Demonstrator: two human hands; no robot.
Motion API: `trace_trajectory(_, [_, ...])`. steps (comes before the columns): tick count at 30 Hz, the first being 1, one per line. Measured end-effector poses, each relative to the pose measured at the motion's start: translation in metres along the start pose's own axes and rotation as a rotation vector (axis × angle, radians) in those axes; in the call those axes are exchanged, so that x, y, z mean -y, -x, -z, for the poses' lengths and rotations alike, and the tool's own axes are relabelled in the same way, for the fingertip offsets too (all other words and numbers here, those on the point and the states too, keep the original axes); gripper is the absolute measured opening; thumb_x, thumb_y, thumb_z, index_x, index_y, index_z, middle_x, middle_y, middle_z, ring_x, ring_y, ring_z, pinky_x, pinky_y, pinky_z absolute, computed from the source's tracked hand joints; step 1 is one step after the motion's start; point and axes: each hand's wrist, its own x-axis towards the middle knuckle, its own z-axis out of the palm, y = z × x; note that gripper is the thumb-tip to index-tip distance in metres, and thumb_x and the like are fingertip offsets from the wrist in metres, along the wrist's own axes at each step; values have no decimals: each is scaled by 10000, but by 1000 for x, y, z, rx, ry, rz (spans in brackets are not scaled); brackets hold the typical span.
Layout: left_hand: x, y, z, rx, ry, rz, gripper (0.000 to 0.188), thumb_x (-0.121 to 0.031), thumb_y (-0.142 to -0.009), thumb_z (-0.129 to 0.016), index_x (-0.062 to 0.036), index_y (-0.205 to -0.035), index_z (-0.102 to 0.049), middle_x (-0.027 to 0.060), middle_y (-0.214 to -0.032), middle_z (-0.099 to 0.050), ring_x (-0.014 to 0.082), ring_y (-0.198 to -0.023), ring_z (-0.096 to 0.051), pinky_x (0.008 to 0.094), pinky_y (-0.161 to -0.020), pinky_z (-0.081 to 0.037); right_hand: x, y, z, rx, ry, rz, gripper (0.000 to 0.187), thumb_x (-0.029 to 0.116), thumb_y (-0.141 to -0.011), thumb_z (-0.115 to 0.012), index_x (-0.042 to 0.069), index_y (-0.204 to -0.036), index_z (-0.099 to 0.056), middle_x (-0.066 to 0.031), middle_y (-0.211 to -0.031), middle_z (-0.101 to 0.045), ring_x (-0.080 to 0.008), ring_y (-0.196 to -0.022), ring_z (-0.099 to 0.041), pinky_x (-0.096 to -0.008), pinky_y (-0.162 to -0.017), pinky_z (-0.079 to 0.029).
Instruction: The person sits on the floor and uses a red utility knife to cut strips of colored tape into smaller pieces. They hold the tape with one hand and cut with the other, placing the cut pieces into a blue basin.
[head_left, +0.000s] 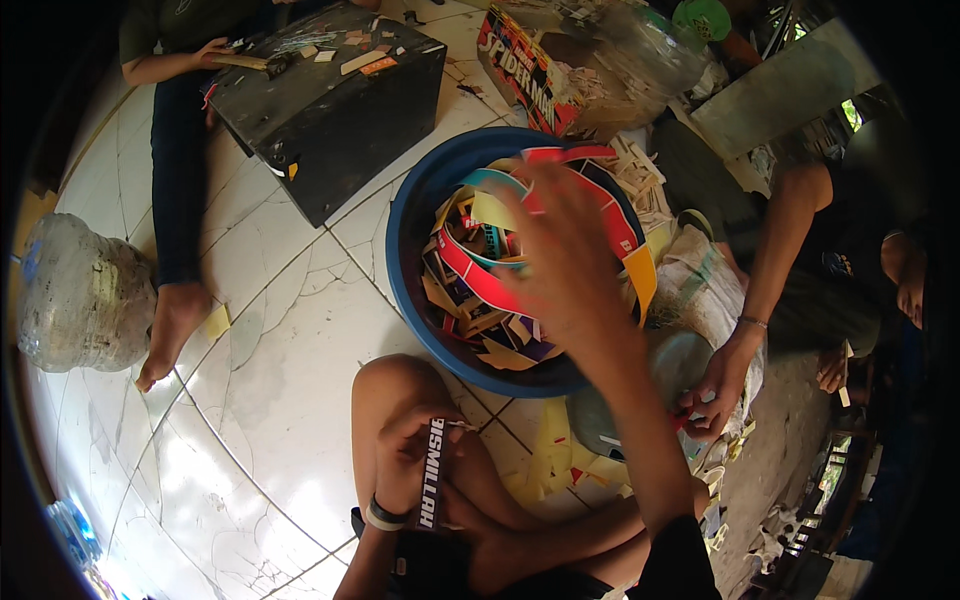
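My left hand [402, 450] rests over my raised knee, its fingers closed on a narrow dark strip [432, 478] with white lettering, which hangs down past the wrist. Smeared by motion, my right hand [560, 235] hovers above a blue basin [402, 255]; whether its fingers grip anything does not show. Around and below that hand curl long red strips [478, 283] and a teal one, with a yellow end [641, 278] reaching over the basin's right rim. Many small cut pieces [490, 325] in tan, yellow and dark colours lie inside the basin.
A co-worker's hand [715, 395] at right pinches something small and red beside a grey rounded container [672, 362]. Upper left, another person holds a wooden-handled tool [240, 61] at a black box [345, 130]. A printed carton [525, 75] and a large plastic bottle [85, 292] stand nearby.
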Motion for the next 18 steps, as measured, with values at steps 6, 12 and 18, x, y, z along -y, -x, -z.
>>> trace_trajectory(6, [-8, 2, -2, -27, -31, 18, 226, 56, -945, -694, 21, -1169, -683, 75, -1073, -722, 114, -946, -686, 236, -767, -568, 33, 7, -91, 604, 215, 51, 563, 135, -733, -857, 128, -1274, -700, -116, -1476, -516, -366, -1458, -397, -550, -1159, -364])
trace_trajectory(12, [-8, 2, -4, -41, -25, -5, 217, 56, -948, -692, 15, -1160, -685, 71, -1059, -724, 109, -940, -683, 237, -768, -562, 3, -7, -94, 731, 82, 5, 617, 176, -660, -909, 177, -1249, -726, -84, -1434, -562, -342, -1319, -543, -536, -1094, -450])
trace_trajectory(18, [-7, -1, 0, -29, 47, -9, 175, 35, -953, -696, 23, -1127, -684, 83, -1026, -726, 121, -905, -680, 243, -767, -553, -59, -13, -17, 504, -349, -142, 468, 130, -648, -867, 81, -1066, -664, -85, -903, -670, -220, -814, -671, -369, -751, -534])
